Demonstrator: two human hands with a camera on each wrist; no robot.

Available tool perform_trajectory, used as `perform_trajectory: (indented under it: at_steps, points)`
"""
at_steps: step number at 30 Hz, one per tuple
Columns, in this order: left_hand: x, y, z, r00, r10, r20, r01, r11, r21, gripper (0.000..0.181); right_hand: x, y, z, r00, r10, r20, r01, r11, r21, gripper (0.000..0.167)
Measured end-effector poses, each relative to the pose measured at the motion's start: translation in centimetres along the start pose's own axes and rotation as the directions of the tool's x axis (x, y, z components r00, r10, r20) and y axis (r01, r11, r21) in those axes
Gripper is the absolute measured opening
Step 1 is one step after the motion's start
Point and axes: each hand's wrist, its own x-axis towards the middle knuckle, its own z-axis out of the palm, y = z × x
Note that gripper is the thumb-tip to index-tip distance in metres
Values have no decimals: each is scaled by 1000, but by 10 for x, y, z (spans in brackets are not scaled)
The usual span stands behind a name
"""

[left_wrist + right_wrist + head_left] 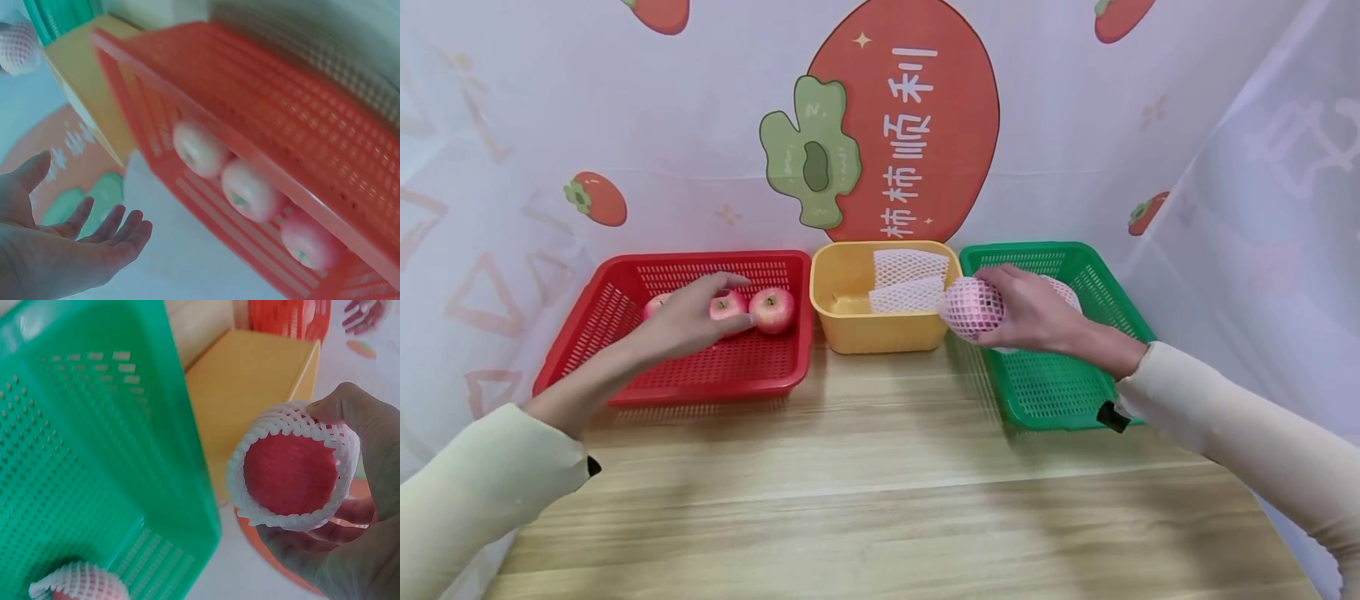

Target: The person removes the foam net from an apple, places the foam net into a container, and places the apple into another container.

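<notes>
My right hand (pixel 1033 307) grips an apple in a white foam net (pixel 973 307) above the left side of the green basket (pixel 1052 417). In the right wrist view, the red skin of this netted apple (pixel 290 475) shows through the net's open end, with thumb and fingers around its sides. Another netted apple (pixel 84 584) lies in the green basket. My left hand (pixel 688 315) hovers over the red basket (pixel 700 390), fingers spread and holding nothing. Three bare apples (pixel 253 190) sit in a row in that basket, the hand apart from them in the left wrist view.
Between the two baskets stands a yellow bin (pixel 880 335) with white foam nets (pixel 910 282) in it. All three containers stand at the back of a wooden table (pixel 865 483). Behind them hangs a white curtain (pixel 700 125) printed with persimmons.
</notes>
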Motion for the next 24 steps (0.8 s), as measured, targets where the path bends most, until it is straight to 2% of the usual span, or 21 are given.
perform_trajectory:
  at_steps: [8,15,24]
  points:
    - [-8,28,26,989,146,-2,-146,986,-77,59,-11,-24,11,996,-89,15,89,996,13,91]
    - [-17,45,45,985,170,16,-167,981,-98,59,-20,-39,22,986,-162,30,161,986,42,92]
    - [-17,57,76,973,228,41,-220,965,-142,56,-28,-54,40,977,-179,114,164,978,128,87]
